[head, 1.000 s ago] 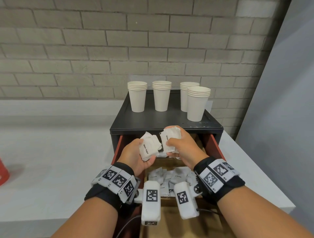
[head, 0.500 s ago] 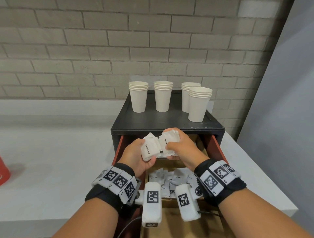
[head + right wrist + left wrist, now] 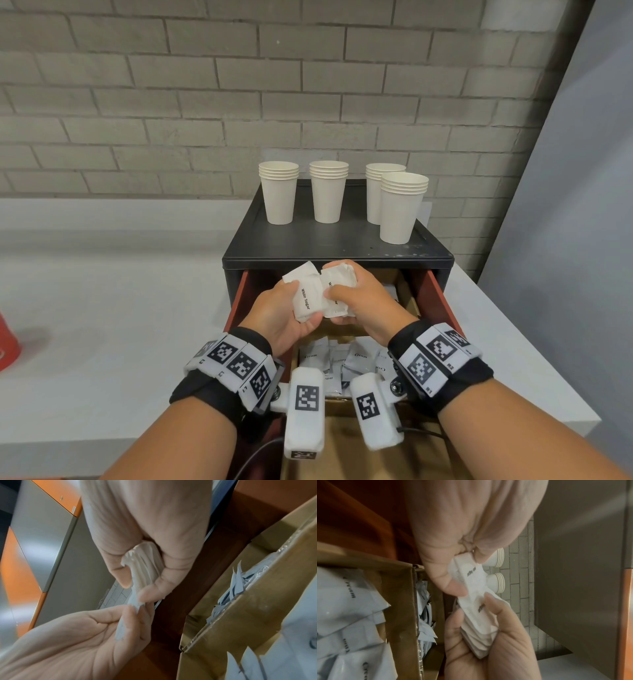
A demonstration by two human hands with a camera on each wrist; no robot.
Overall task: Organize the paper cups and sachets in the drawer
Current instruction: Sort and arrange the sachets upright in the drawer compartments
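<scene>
Left hand and right hand each pinching a wad of white sugar sachets, held touching above the open drawer. Slippery stacks; loose pinch risks spilling into cream sachets.

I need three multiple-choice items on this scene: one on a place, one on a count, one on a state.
1. Where do the cup stacks stand?
A. on the black cabinet
B. inside the drawer
C. on the white counter

2. How many cup stacks are there?
A. two
B. four
C. six

3. What is the left hand doing?
A. hanging open
B. pressing a cup
C. gripping white sugar sachets

Key: 1 A, they stand on its top; 2 B, four stacks show; 3 C, its fingers curl round them, as the right hand does on another bundle.
</scene>
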